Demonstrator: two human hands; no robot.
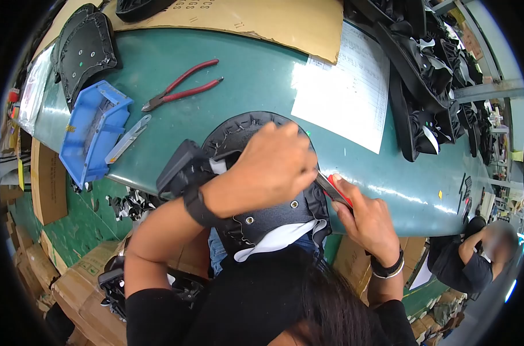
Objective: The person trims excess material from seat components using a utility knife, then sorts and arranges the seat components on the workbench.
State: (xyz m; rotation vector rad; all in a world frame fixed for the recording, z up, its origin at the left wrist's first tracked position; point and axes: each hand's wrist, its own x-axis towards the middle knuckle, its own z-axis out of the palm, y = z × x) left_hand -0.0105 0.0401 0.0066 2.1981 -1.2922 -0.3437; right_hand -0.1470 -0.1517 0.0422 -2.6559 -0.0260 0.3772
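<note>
A black padded piece (pixel 265 216) with metal eyelets and a strip of white fabric lies across the lap and the table edge. Over its upper part is my left hand (pixel 276 158), fingers curled and slightly blurred; whatever they pinch is hidden. My right hand (pixel 362 213) grips a red-handled tool (pixel 338 193) at the piece's right edge, its metal end pointing up and left towards my left hand. Red-handled pliers (pixel 184 87) rest open on the green table (pixel 250 69).
At the left stand a blue bin (pixel 92 135), a cutter knife (pixel 128 139) and stacked black pads (pixel 89 55). Cardboard (pixel 244 20) and a printed sheet (pixel 345 92) lie at the back. Black parts (pixel 417 86) pile up on the right; another person (pixel 469 256) sits beyond.
</note>
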